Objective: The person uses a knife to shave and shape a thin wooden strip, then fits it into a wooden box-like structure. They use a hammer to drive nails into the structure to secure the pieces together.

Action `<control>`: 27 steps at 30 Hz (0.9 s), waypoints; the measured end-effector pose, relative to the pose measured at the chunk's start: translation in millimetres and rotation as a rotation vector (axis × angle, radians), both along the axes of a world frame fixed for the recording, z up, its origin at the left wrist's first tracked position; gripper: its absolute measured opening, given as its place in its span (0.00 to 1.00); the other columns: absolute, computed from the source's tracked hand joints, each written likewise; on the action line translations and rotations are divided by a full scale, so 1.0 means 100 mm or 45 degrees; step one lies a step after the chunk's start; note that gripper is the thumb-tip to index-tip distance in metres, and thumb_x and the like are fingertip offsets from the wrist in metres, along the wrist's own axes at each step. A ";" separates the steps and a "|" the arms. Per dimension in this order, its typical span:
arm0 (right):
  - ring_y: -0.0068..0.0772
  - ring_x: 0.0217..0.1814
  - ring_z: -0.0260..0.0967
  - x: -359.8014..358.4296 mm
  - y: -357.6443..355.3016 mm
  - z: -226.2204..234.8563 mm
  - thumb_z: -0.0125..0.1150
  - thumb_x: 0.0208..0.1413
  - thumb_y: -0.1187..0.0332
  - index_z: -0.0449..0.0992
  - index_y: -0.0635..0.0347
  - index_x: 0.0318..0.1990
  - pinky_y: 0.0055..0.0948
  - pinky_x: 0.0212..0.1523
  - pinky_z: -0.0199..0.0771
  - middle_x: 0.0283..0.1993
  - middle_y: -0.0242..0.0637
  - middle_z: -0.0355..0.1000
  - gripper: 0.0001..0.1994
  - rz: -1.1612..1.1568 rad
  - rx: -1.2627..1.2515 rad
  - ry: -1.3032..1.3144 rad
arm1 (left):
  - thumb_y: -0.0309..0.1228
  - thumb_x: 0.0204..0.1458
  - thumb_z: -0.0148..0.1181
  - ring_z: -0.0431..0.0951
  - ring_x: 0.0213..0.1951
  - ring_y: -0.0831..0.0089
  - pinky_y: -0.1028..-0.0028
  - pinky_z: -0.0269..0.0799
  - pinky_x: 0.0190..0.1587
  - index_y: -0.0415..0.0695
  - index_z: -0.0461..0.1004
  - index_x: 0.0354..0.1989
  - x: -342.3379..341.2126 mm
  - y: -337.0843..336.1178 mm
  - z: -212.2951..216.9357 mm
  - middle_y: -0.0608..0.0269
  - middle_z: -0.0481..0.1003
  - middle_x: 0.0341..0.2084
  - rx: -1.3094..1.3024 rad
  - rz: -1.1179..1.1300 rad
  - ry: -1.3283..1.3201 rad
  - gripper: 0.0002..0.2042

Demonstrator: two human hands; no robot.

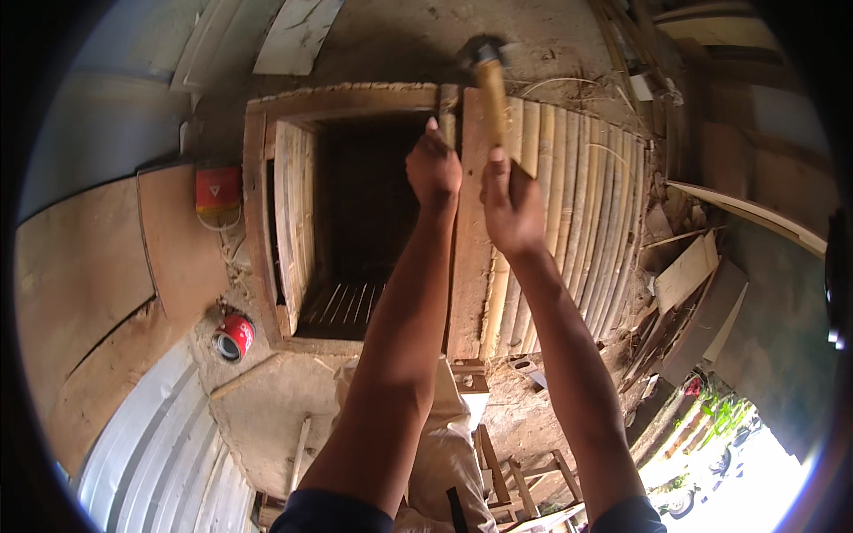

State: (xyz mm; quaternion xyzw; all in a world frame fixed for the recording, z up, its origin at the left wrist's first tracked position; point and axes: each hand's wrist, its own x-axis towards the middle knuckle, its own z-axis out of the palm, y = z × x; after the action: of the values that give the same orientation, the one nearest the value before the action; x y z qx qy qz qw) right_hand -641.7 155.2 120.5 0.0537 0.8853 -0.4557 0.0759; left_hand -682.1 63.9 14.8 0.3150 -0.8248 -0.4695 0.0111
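My right hand is wrapped around the wooden handle of a hammer. The hammer is raised, its dark head blurred by motion above the top edge of a wooden frame. My left hand is closed at the right side of the frame's dark opening, beside a narrow upright strip. Whatever its fingers pinch, if anything, is hidden. To the right of my left hand, a flat board borders a panel of bamboo slats. More slats line the opening's left inner side and its bottom.
A red container with a handle hangs or stands left of the frame, with a red can below it. Corrugated metal sheet lies lower left. Scrap boards pile up at right. Wooden pieces stand near my legs.
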 end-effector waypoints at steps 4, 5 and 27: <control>0.56 0.30 0.76 0.03 -0.01 0.06 0.45 0.69 0.49 0.72 0.72 0.37 0.44 0.31 0.73 0.24 0.60 0.72 0.27 0.109 0.176 -0.233 | 0.47 0.68 0.33 0.78 0.36 0.37 0.49 0.76 0.40 0.36 0.78 0.29 0.01 0.00 0.01 0.37 0.78 0.27 0.003 0.014 0.043 0.30; 0.62 0.31 0.76 0.03 -0.04 0.06 0.46 0.69 0.49 0.71 0.71 0.37 0.47 0.30 0.73 0.24 0.61 0.72 0.26 0.119 0.288 -0.252 | 0.47 0.68 0.33 0.78 0.35 0.37 0.50 0.76 0.39 0.36 0.78 0.29 0.02 -0.01 0.02 0.37 0.78 0.27 -0.028 -0.001 0.040 0.30; 0.64 0.30 0.74 0.00 0.08 -0.01 0.40 0.70 0.49 0.74 0.70 0.34 0.49 0.31 0.73 0.23 0.59 0.71 0.28 0.103 0.047 0.028 | 0.45 0.68 0.35 0.79 0.36 0.37 0.48 0.76 0.40 0.37 0.75 0.33 0.03 0.04 0.06 0.36 0.78 0.29 0.038 0.129 0.035 0.26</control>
State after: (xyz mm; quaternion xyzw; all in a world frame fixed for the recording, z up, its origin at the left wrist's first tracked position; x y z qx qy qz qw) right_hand -641.9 162.9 119.4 0.0142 0.8957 -0.4364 0.0836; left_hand -678.9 67.6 21.3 0.3502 -0.8003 -0.4849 0.0416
